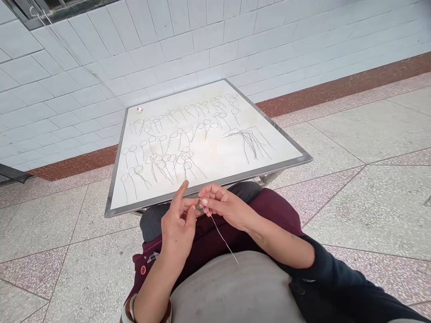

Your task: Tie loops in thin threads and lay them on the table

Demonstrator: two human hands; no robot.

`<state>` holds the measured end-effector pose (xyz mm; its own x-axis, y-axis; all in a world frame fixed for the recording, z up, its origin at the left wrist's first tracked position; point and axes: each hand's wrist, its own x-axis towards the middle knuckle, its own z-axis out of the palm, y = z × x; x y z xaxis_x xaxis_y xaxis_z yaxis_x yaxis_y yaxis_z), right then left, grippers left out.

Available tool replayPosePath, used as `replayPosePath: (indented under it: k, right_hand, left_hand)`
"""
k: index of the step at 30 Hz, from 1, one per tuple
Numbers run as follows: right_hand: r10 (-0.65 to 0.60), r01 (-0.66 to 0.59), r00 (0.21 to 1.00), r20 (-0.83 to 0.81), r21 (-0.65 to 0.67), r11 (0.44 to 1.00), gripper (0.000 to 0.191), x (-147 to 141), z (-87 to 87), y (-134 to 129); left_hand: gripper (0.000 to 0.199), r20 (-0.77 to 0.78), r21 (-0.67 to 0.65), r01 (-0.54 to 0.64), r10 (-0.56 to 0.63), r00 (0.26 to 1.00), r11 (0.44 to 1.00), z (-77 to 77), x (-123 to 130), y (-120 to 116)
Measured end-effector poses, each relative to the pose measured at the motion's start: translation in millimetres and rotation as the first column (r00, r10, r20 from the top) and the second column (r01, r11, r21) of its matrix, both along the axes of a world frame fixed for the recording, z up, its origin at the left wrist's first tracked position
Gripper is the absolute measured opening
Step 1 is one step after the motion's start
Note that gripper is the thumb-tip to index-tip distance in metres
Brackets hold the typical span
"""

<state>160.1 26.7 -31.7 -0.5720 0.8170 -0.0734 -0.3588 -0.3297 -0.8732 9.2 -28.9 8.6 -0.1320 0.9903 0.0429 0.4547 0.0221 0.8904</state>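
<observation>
Both hands meet above my lap, just off the near edge of a white table. My left hand (180, 220) pinches one end of a thin wire between thumb and fingers, its index finger pointing up toward the table. Against it, my right hand (227, 206) pinches the same thin wire (222, 237), whose free end trails down over my lap. The exact shape of the wire between the fingertips is hidden. On the table lie several looped wires (163, 138) in rows, each with a round loop and a wavy tail.
The white table (215, 168) has a metal rim. A pile of bent wires (251, 141) lies at its right. A small white and red object (139, 110) sits at the far left corner. Behind stands a tiled wall (202, 58); speckled floor surrounds the table.
</observation>
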Motion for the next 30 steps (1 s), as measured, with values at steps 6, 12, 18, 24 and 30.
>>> replayPosePath:
  k: [6, 12, 18, 24, 30]
  right_hand:
    - [0.131, -0.209, 0.959, -0.250, -0.318, 0.925, 0.023, 1.1, 0.0, -1.2]
    - [0.161, -0.265, 0.939, -0.303, -0.343, 0.901, 0.021, -0.2, 2.8, -3.2]
    - [0.170, -0.246, 0.952, -0.254, -0.306, 0.920, 0.021, -0.6, 1.5, -2.8]
    - [0.096, -0.144, 0.980, -0.176, -0.287, 0.947, 0.023, -4.6, 1.6, -4.7]
    - [-0.025, 0.006, 0.994, -0.107, -0.176, 0.984, 0.023, -8.8, 0.9, -9.6]
  left_hand:
    - [0.056, 0.011, 0.059, -0.020, 0.020, 1.000, 0.998, 3.8, -0.2, -1.2]
    - [0.054, 0.062, 0.081, -0.057, 0.052, 0.997, 0.995, 7.3, 2.4, -2.9]
    - [0.055, 0.099, 0.117, -0.074, 0.063, 0.993, 0.990, 6.3, 6.2, -4.5]
    - [0.049, 0.028, 0.193, -0.075, 0.071, 0.997, 0.978, -2.6, 6.0, -5.9]
    - [0.041, -0.051, 0.239, -0.077, 0.092, 0.994, 0.968, -4.5, 4.7, 0.3]
